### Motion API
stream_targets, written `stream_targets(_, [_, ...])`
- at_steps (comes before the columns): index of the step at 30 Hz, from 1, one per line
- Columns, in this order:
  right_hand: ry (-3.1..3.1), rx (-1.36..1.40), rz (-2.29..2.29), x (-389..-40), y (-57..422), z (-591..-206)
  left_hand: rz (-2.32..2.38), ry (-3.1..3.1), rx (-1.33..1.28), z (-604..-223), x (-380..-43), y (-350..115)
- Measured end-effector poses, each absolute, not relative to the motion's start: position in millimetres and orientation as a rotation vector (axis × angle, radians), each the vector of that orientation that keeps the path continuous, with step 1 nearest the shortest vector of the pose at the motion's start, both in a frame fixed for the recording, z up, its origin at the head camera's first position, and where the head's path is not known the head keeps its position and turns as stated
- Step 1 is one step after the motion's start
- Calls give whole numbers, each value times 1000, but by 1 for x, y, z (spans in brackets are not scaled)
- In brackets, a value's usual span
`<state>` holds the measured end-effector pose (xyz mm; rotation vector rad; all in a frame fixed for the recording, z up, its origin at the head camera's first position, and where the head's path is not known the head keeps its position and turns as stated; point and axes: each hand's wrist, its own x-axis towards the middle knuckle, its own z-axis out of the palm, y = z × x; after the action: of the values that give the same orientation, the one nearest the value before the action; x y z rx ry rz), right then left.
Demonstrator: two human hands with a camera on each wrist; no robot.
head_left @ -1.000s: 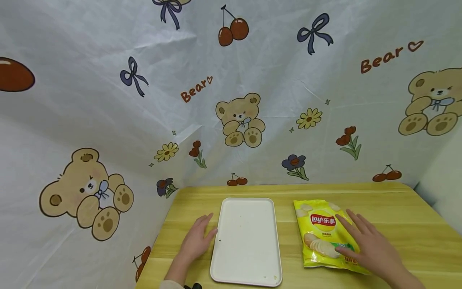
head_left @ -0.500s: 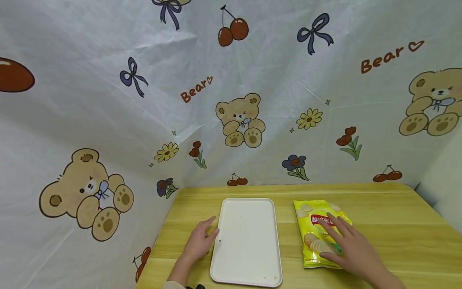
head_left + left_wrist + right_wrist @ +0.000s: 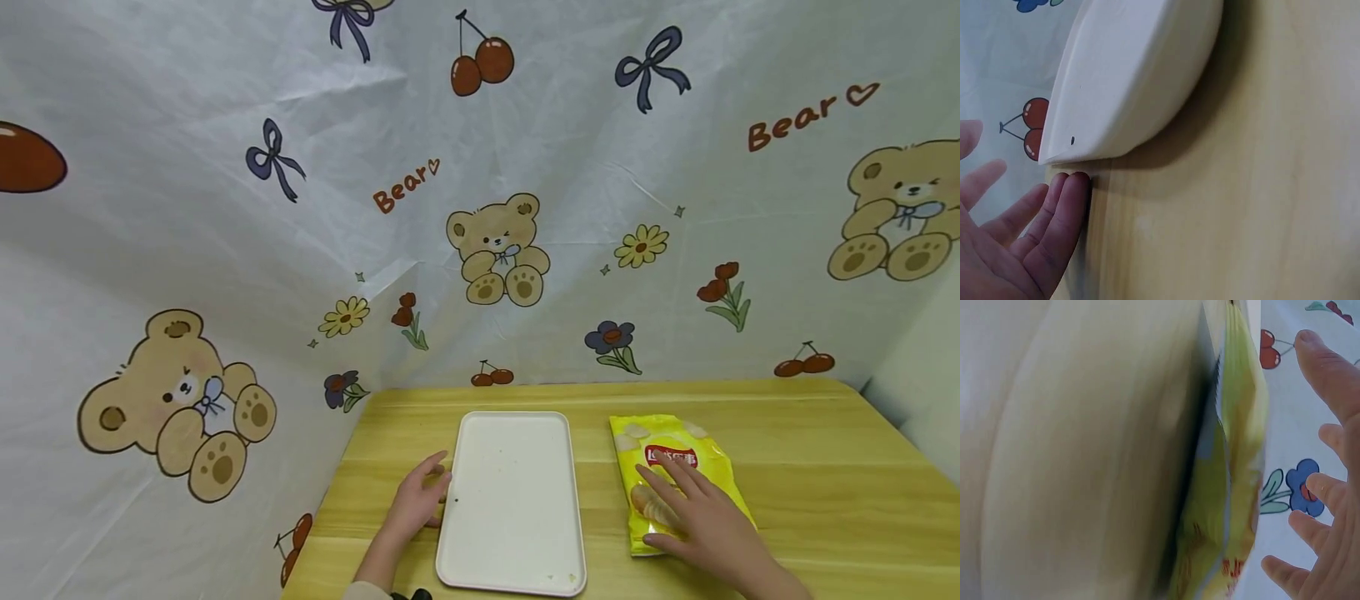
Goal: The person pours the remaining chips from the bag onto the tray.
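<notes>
A white rectangular tray (image 3: 513, 500) lies on the wooden table, with a dark speck and a few crumbs on it. At its left edge is my left hand (image 3: 417, 498), fingers spread and relaxed. The left wrist view has those fingertips (image 3: 1075, 187) right by the tray's rim (image 3: 1110, 153). Right of the tray, a yellow Lay's chip bag (image 3: 637, 446) lies flat. My right hand (image 3: 708, 525) hovers over the bag's lower part with fingers spread, hiding some of its print. In the right wrist view a gap shows between the fingers and the bag (image 3: 1244, 425).
The wooden table (image 3: 840, 467) ends at a white cloth backdrop (image 3: 555, 150) printed with bears, bows, cherries and flowers. A strip of bare wood (image 3: 600, 500) separates tray and bag.
My right hand has moved left across the chip bag. My left hand has shifted only slightly at the tray's edge; tray and bag stay in place.
</notes>
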<state>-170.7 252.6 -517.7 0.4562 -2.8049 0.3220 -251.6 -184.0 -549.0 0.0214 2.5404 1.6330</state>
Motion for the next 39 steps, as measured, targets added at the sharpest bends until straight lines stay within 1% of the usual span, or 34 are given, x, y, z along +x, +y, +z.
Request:
stream_targets(8, [-2799,487,383,-169,239,-525,1731,2468,-6,-556,-257,-182])
stream_targets(19, [-3002,446,356,-173,226,-536,1731,2504,-89,-556,-258,-176])
stream_targets(27, [-3059,440,431,-173,229,-540,1715,2518,-25,-559,-259,-173])
stream_targets(32, [-3058,465,491,-174,230,-538,1684,2590,-33,-563,-262,-169])
stream_targets(39, [-3032,515,460,-175,231,-542,1707,2549,-17,-564,-263,-166])
